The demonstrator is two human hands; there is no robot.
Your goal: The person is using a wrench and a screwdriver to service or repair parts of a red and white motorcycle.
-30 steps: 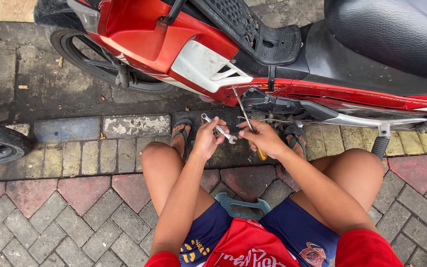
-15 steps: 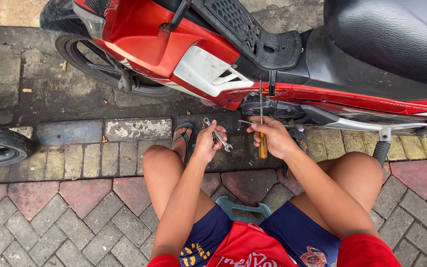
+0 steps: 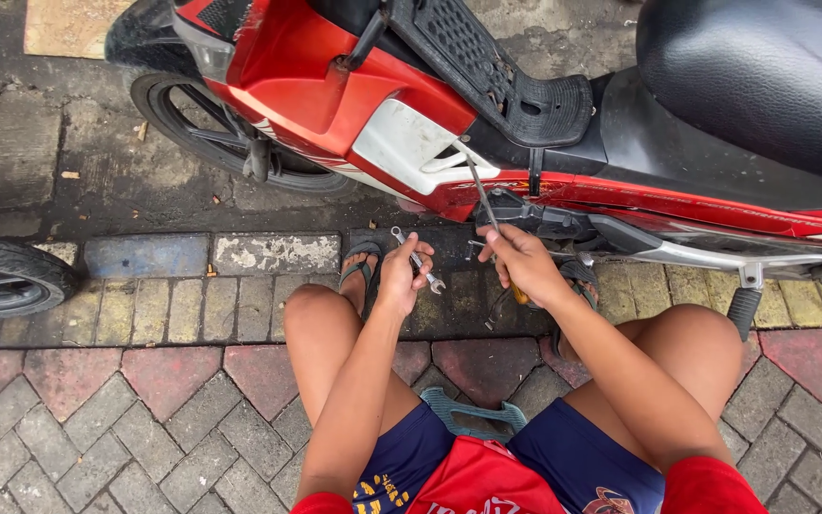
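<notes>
Left hand (image 3: pixel 401 276): fingers curled shut around small silver metal spanner (image 3: pixel 418 259).
Right hand (image 3: pixel 518 262): fingers closed on long yellow-handled screwdriver (image 3: pixel 487 211), tip against red motorcycle (image 3: pixel 354 105).

**Red bodywork, grey and brick-red paving**

The motorcycle (image 3: pixel 354 86) has red panels with a white insert and a black seat (image 3: pixel 763 76). The wrench (image 3: pixel 415 259) in the left hand (image 3: pixel 401 276) is silver; the screwdriver (image 3: pixel 487 205) in the right hand (image 3: pixel 518 262) has a metal shaft and an orange-yellow handle. The paving (image 3: pixel 97 419) mixes grey and dull red bricks in a zigzag, edged by yellowish bricks. The shorts (image 3: pixel 411 457) are navy, the shirt (image 3: pixel 468 481) red.
</notes>
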